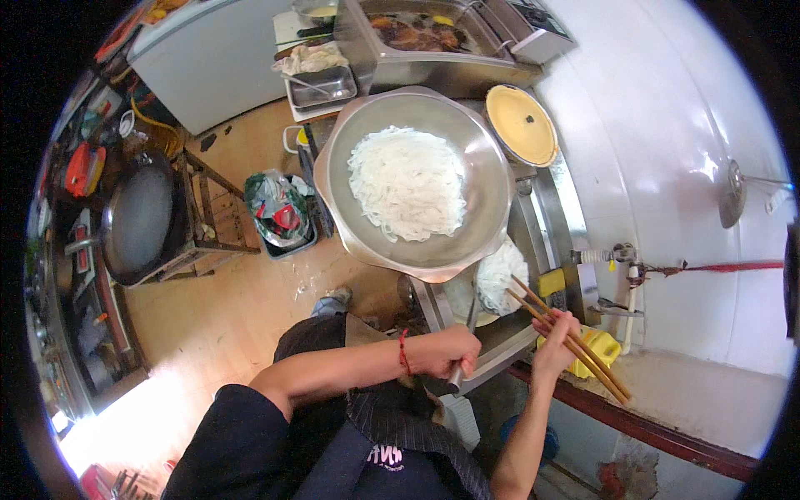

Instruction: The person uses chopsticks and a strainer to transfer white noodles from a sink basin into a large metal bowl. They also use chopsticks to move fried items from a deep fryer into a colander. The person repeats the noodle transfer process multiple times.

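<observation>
My left hand (447,353), with a red bracelet on its wrist, grips the metal handle (473,312) of a utensil whose head is mostly hidden. A pair of long wooden chopsticks (584,353) is in my right hand (556,347). Their tips touch or hover over a clump of white noodles (502,275) beside that handle, just above the sink area. Left of the clump, a wide steel bowl (487,206) with a wavy rim carries a broad heap of white noodles (406,184). Its near right rim covers part of the clump.
A pot of yellow content (522,125) stands right of the bowl. Behind is a steel vat (412,62) of dark food in liquid. A lined bin (281,215) and a wok (140,215) on a stand are to the left. A yellow jug (590,353) sits near my right hand.
</observation>
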A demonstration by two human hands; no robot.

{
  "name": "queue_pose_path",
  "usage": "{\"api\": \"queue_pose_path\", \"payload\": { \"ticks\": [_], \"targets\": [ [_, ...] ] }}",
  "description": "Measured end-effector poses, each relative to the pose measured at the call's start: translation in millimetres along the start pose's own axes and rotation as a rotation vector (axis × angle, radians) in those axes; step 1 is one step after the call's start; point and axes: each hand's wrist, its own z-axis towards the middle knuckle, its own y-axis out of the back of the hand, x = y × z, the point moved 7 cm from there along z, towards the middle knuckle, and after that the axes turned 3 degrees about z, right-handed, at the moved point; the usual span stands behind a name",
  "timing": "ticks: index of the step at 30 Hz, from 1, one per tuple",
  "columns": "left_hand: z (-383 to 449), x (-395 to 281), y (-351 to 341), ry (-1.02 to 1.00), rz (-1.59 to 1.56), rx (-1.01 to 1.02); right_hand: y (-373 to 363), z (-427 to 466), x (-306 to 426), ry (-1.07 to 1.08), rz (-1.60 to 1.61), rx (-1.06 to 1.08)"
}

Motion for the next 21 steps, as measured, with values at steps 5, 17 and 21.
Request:
{"api": "queue_pose_path", "payload": {
  "ticks": [5, 17, 21],
  "targets": [
    [-17, -1, -30, -0.097, 0.158, 0.029, 12, -5, 40, 0.068, -0.083, -0.095],
    [-42, -8, -80, -0.131, 0.121, 0.075, 23, -14, 101, 0.239, -0.166, -0.153],
    [-41, -9, -87, -0.122, 0.091, 0.082, 25, -14, 105, 0.233, -0.149, -0.162]
  ]
}}
